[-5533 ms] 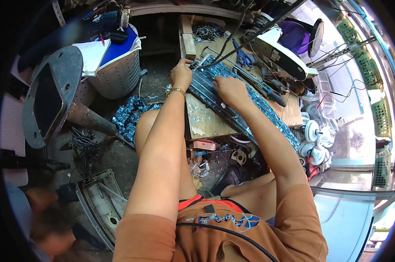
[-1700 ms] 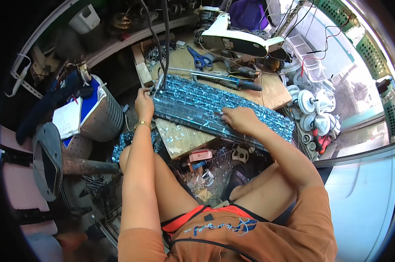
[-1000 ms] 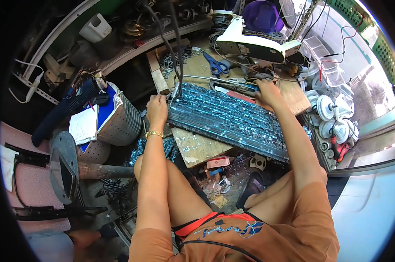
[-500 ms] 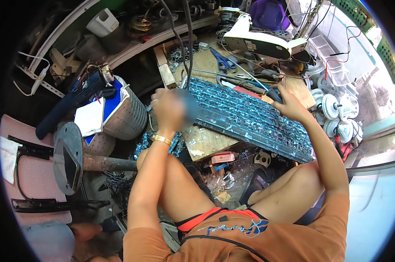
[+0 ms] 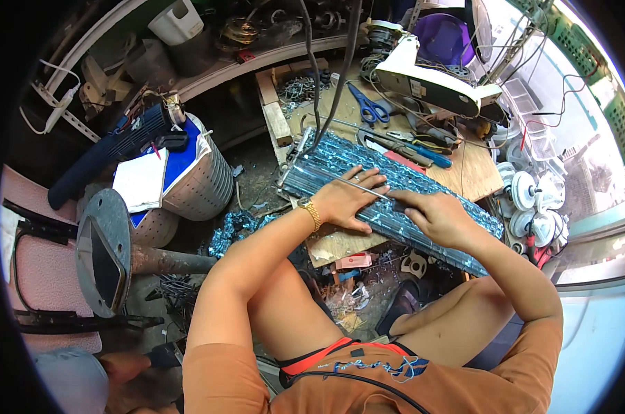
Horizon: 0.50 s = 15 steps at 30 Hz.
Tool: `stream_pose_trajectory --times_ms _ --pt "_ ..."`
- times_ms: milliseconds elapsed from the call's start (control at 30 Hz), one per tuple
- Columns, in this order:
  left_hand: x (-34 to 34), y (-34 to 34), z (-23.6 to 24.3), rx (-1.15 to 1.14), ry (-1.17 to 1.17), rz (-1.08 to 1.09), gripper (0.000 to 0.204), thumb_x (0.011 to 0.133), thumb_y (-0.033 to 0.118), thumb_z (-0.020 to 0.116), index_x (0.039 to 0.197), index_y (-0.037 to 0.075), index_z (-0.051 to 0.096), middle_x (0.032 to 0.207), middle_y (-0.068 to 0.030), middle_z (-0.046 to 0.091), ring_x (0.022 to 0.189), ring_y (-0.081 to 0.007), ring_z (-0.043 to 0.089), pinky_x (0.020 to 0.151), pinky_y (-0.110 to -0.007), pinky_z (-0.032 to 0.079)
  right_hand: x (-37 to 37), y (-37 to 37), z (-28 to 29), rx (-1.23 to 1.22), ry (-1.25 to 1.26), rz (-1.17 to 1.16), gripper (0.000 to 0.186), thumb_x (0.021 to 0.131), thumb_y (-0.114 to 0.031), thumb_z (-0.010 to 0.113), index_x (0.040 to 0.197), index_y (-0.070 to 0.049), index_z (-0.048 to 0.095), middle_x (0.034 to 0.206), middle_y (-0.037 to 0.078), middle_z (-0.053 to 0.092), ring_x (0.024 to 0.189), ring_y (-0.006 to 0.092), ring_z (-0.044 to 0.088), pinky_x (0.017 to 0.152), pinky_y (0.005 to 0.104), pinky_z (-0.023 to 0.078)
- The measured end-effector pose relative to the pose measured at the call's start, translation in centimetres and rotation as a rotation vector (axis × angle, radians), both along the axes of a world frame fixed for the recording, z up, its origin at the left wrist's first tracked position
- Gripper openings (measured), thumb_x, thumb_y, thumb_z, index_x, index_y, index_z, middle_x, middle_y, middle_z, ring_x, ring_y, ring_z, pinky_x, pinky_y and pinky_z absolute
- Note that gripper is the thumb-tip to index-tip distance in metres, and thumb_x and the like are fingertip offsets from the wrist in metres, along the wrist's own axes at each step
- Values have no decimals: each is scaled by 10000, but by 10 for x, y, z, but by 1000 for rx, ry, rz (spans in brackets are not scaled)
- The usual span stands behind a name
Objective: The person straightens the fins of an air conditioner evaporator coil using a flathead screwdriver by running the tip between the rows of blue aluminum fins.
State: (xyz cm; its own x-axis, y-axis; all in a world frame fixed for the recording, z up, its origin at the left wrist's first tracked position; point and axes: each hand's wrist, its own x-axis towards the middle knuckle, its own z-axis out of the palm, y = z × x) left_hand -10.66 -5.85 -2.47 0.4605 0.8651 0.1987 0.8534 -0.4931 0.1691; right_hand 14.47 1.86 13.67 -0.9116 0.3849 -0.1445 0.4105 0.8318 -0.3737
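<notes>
A long panel of blue, shiny metal fins (image 5: pixel 436 200), ragged and flaked on its upper face, lies slantwise across the wooden bench. My left hand (image 5: pixel 347 200) rests on it palm down, fingers spread over the smoother, near strip. In my right hand (image 5: pixel 443 217) is a screwdriver (image 5: pixel 364 187) with a long thin shaft. Its dark handle is mostly hidden in my fist. The shaft points left, low over the panel, and crosses my left fingers. Whether its tip touches the panel, I cannot tell.
Beyond the panel lie blue-handled scissors (image 5: pixel 369 107), pliers (image 5: pixel 430 141) and other hand tools. Dark cables (image 5: pixel 347 69) hang down over the panel's left end. A perforated metal drum (image 5: pixel 202 176) with papers on top stands at left, near a round metal stand (image 5: pixel 104 252) holding a phone.
My right hand has brought the screwdriver from the tools at the far side down over the panel. My left hand has moved right from the panel's left end and spread flat on it.
</notes>
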Motion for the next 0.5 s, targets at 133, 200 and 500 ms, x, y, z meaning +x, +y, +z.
stream_pose_trajectory --times_ms 133,200,500 --pt "-2 0 -1 37 -79 -4 1190 761 872 666 1660 134 416 1737 -154 365 1638 -361 264 1334 -567 189 -6 -7 -7 102 27 19 412 1009 -216 632 1418 -241 670 1015 157 782 865 404 744 726 545 579" --pt "-5 -3 -1 33 -100 -5 1194 745 861 690 1659 144 417 1738 -150 365 1641 -366 255 1333 -570 192 -11 -16 -1 108 -42 -5 406 992 -152 650 1395 -194 679 1106 144 780 943 379 748 808 489 589" --pt "-3 -4 -4 30 -71 19 1111 790 740 743 1650 108 433 1776 -130 302 1647 -397 230 1318 -593 212 -29 -44 -6 413 7 113 470 936 -119 724 1399 -190 684 852 83 642 711 294 714 578 438 561"
